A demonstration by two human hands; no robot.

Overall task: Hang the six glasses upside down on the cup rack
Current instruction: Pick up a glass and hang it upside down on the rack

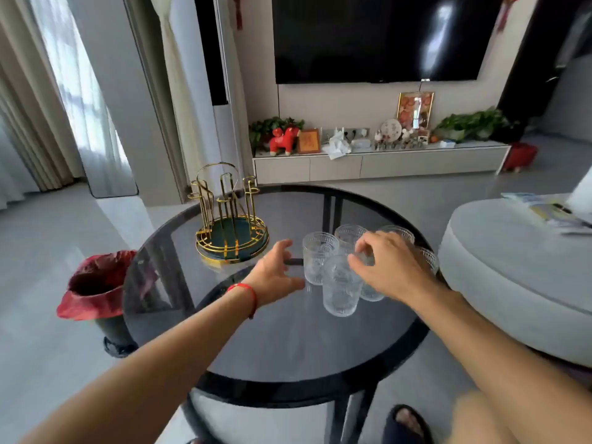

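I'm at the round glass table (288, 341), both arms out over it. The glasses (340, 285) stand upright in a tight cluster on the right half of the top, toward the far-right edge, mouths up, none hung. I count six: two nearest me, three in a row behind, and one at the far right mostly hidden behind my right hand. They're so close together I can't tell which touch.

My right hand (389, 267) is over the cluster w/ fingers curled down around the rim of a middle glass (368, 291). Fingertips (355, 261) look to be on the rim, but blur means I can't tell if it's a real pinch or just contact. The glass base is on the table.

My left hand (277, 270) is spread, palm down, grasping nothing, just left of the cluster and near the left-most glass (319, 256), not touching it. A red string (248, 291) is on that wrist.

The rack (230, 219) is a gold wire frame on a dark green round base, standing upright near the far-left edge of the table, apart from the glasses. Its hooks are bare.

Off the table: a bin (96, 293) w/ a red bag on the floor to the left, and a grey sofa (519, 270) to the right.
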